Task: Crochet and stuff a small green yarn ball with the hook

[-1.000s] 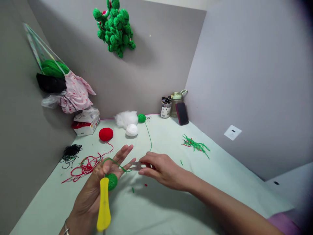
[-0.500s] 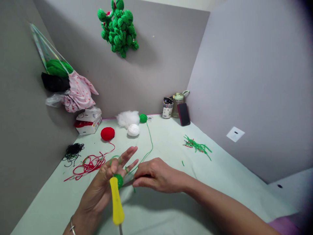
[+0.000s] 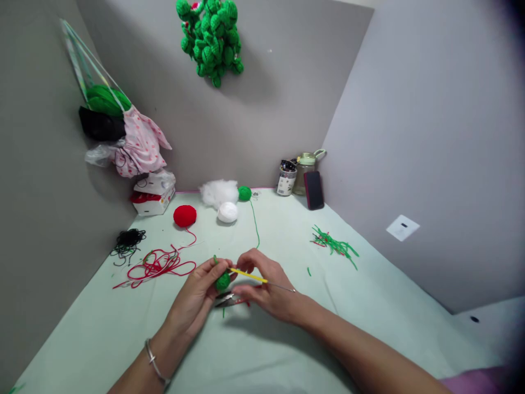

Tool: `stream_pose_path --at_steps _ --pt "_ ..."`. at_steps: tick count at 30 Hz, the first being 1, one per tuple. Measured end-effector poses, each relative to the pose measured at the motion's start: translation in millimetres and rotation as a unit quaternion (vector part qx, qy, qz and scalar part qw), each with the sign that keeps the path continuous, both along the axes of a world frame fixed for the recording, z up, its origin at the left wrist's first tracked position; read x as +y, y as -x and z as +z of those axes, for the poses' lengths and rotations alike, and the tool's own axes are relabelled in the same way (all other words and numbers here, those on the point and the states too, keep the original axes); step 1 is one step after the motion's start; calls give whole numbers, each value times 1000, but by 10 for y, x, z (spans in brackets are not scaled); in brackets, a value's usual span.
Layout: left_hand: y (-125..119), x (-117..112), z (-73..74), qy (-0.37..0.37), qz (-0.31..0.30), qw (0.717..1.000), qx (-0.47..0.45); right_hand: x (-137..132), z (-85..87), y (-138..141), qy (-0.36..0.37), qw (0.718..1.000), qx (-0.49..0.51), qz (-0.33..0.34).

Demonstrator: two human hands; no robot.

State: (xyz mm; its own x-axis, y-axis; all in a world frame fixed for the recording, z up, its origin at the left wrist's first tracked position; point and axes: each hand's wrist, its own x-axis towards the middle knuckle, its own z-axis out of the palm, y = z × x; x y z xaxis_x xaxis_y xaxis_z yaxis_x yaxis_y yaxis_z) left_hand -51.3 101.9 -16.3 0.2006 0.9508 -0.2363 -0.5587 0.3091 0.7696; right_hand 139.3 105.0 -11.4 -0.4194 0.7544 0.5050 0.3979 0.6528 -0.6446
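My left hand [image 3: 203, 280] is closed around a small green crocheted ball [image 3: 222, 281], pinching at its top, where a loop of green yarn stands up. A crochet hook [image 3: 248, 274] with a yellow grip points right from these fingertips, its metal end above my right wrist. My right hand [image 3: 273, 287] curves around the hook, thumb and forefinger apart; the thumb is clear of the hook, and whether another finger touches it is hard to see. Beneath the hands lies a pair of thread snips [image 3: 229, 300], partly covered by the right thumb.
Behind are a red yarn ball [image 3: 185, 216], white yarn ball [image 3: 227, 212], stuffing [image 3: 219, 192] and green yarn ball [image 3: 245, 193]. Loose red yarn [image 3: 158, 265] and black yarn [image 3: 129, 241] lie left. Green scraps [image 3: 336, 243], a phone [image 3: 314, 190] and a bottle [image 3: 304, 174] are right.
The hook has swung from pointing down toward me to pointing right across my right hand. My left hand has turned and moved right with the ball. The right fingers have spread, showing the snips.
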Motion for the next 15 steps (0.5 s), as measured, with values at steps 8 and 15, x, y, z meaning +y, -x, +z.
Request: stream_pose_path --at_steps 8,15 --pt "-113 -106 -45 -1 -62 997 50 120 -106 -26 -169 983 -58 -27" --pt "-27 -52 -120 -23 -58 989 133 551 -105 -478 -52 981 15 -186"
